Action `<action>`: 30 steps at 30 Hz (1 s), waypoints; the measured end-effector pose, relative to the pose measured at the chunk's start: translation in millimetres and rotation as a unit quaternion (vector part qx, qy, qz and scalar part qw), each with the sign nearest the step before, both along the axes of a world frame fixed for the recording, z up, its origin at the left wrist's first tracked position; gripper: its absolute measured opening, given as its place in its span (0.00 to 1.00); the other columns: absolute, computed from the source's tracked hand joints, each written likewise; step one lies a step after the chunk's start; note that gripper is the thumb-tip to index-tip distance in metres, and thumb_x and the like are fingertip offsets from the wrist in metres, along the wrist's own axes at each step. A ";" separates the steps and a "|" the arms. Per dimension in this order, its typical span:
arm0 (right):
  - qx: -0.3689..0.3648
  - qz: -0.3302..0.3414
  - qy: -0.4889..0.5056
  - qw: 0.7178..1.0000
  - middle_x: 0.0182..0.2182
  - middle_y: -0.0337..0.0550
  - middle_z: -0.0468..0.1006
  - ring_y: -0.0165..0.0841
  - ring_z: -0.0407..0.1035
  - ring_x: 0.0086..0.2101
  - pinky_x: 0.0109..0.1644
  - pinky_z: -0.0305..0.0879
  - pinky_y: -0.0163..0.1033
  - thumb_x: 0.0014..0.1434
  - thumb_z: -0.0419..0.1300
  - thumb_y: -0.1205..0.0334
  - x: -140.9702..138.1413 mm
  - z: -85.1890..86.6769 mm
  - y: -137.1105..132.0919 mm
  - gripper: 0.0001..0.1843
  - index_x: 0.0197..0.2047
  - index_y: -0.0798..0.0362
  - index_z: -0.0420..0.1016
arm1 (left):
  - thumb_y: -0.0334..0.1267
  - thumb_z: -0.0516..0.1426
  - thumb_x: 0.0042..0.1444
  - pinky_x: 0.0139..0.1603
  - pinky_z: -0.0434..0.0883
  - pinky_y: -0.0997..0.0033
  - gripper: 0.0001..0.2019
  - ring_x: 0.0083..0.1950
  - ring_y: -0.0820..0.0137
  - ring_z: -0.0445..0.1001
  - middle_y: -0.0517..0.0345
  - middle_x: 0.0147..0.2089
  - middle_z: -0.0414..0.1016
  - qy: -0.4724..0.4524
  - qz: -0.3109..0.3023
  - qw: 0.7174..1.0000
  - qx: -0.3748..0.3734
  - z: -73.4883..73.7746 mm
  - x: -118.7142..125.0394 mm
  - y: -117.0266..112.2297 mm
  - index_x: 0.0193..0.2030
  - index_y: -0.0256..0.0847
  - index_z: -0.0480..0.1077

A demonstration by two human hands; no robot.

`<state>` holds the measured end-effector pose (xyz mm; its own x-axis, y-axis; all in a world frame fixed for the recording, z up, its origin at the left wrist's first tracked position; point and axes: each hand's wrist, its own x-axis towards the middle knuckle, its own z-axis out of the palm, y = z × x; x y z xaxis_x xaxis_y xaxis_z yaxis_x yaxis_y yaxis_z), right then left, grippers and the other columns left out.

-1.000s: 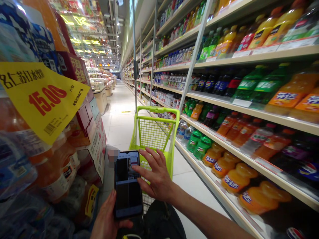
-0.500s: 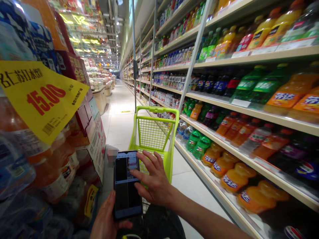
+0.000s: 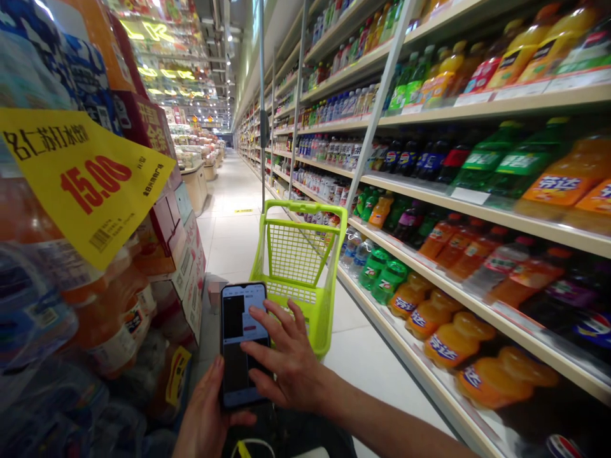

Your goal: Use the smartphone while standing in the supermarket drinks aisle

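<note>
A dark smartphone with a lit screen is held upright in front of me at the lower middle. My left hand grips its lower left side, the thumb along the edge and fingers beneath. Over the right half of the screen is my right hand, fingers spread, fingertips at or just above the glass. It holds nothing and hides part of the display. Just beyond the phone stands a lime-green shopping cart with a mesh back panel.
Drink shelves packed with bottles line the right side. On the left, stacked cartons and wrapped bottles rise close by, with a yellow price sign jutting out. A pale tiled aisle runs ahead between them, with a thin upright pole behind the cart.
My right hand has shifted slightly left, its fingers reaching farther across the phone screen. The view has turned a little, so the surroundings sit slightly farther right.
</note>
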<state>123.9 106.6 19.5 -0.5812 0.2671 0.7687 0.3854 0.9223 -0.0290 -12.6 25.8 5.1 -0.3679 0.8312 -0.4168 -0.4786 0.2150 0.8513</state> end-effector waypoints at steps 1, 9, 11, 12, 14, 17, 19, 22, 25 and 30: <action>0.000 0.004 -0.005 1.000 0.57 0.47 0.61 0.43 0.48 0.59 0.61 0.35 0.54 0.52 0.54 0.56 -0.9 -1.3 -2.1 0.14 0.43 0.47 0.70 | 0.48 0.58 0.46 0.18 0.72 0.69 0.21 0.31 0.65 0.74 0.51 0.41 0.75 -0.011 -0.006 1.000 0.006 -0.9 -0.6 -0.2 0.44 0.38 0.68; -0.002 0.030 -0.018 0.999 0.57 0.46 0.62 0.44 0.45 0.60 0.61 0.31 0.56 0.52 0.54 0.55 -5.7 -8.2 -15.6 0.14 0.42 0.48 0.71 | 0.46 0.55 0.52 0.31 0.73 0.75 0.17 0.38 0.68 0.74 0.53 0.44 0.75 -0.069 -0.025 0.995 0.061 0.1 -0.4 -3.6 0.46 0.39 0.70; 0.001 0.039 -0.007 0.999 0.57 0.45 0.62 0.44 0.45 0.60 0.61 0.32 0.56 0.52 0.54 0.55 -7.5 -10.8 -18.5 0.13 0.41 0.48 0.71 | 0.45 0.55 0.52 0.34 0.72 0.76 0.17 0.41 0.68 0.74 0.54 0.45 0.75 -0.070 -0.021 0.995 0.070 1.8 0.3 -3.7 0.47 0.40 0.70; 0.003 0.042 -0.002 0.999 0.57 0.45 0.62 0.44 0.46 0.60 0.61 0.32 0.57 0.52 0.54 0.55 -8.4 -12.0 -19.8 0.13 0.41 0.48 0.71 | 0.45 0.56 0.52 0.35 0.72 0.76 0.17 0.41 0.69 0.74 0.54 0.44 0.76 -0.072 -0.020 0.994 0.074 2.6 0.6 -3.7 0.47 0.41 0.70; 0.004 0.048 0.003 0.999 0.57 0.45 0.62 0.45 0.47 0.60 0.61 0.32 0.57 0.52 0.55 0.55 -9.9 -13.9 -22.1 0.13 0.41 0.48 0.71 | 0.44 0.56 0.52 0.37 0.72 0.76 0.17 0.42 0.70 0.73 0.55 0.44 0.76 -0.082 -0.019 0.993 0.082 3.8 1.0 -3.5 0.47 0.41 0.70; 0.005 0.051 0.000 0.999 0.57 0.46 0.62 0.46 0.47 0.60 0.61 0.32 0.58 0.51 0.56 0.56 -10.9 -15.0 -24.9 0.14 0.41 0.48 0.71 | 0.43 0.56 0.52 0.38 0.71 0.77 0.16 0.42 0.70 0.73 0.55 0.43 0.76 -0.097 -0.012 0.991 0.093 4.3 0.9 -3.2 0.46 0.41 0.71; 0.003 0.051 -0.001 0.999 0.57 0.45 0.62 0.45 0.47 0.59 0.61 0.33 0.58 0.51 0.56 0.56 -10.9 -15.0 -26.4 0.13 0.41 0.47 0.71 | 0.42 0.56 0.52 0.39 0.71 0.76 0.15 0.42 0.70 0.73 0.55 0.42 0.77 -0.098 -0.004 0.990 0.097 4.1 0.7 -3.0 0.46 0.40 0.71; -0.002 0.056 -0.002 0.998 0.57 0.46 0.62 0.45 0.48 0.59 0.61 0.33 0.58 0.51 0.56 0.57 -10.5 -14.1 -27.4 0.12 0.40 0.48 0.71 | 0.42 0.56 0.52 0.38 0.71 0.76 0.15 0.42 0.69 0.73 0.54 0.42 0.77 -0.102 0.002 0.989 0.103 4.6 0.8 -3.1 0.45 0.40 0.72; -0.006 0.067 0.033 0.997 0.55 0.46 0.63 0.45 0.51 0.58 0.60 0.37 0.58 0.51 0.55 0.60 -9.5 -11.8 -26.8 0.11 0.40 0.47 0.71 | 0.43 0.56 0.52 0.34 0.72 0.75 0.15 0.39 0.68 0.74 0.54 0.41 0.77 -0.092 -0.004 0.991 0.097 6.9 1.1 -3.8 0.45 0.40 0.71; -0.012 0.063 0.096 0.993 0.52 0.45 0.67 0.44 0.56 0.55 0.58 0.43 0.59 0.49 0.56 0.65 -6.1 -10.2 -25.5 0.08 0.35 0.49 0.71 | 0.44 0.54 0.53 0.26 0.72 0.73 0.17 0.34 0.67 0.74 0.52 0.37 0.76 -0.075 -0.037 0.993 0.084 11.8 1.3 -5.2 0.46 0.38 0.70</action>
<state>117.8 81.1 9.3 -0.4541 0.2217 0.8630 0.2531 0.9607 -0.1136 -11.3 20.6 17.0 -0.2482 0.9157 -0.3160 -0.5904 0.1156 0.7988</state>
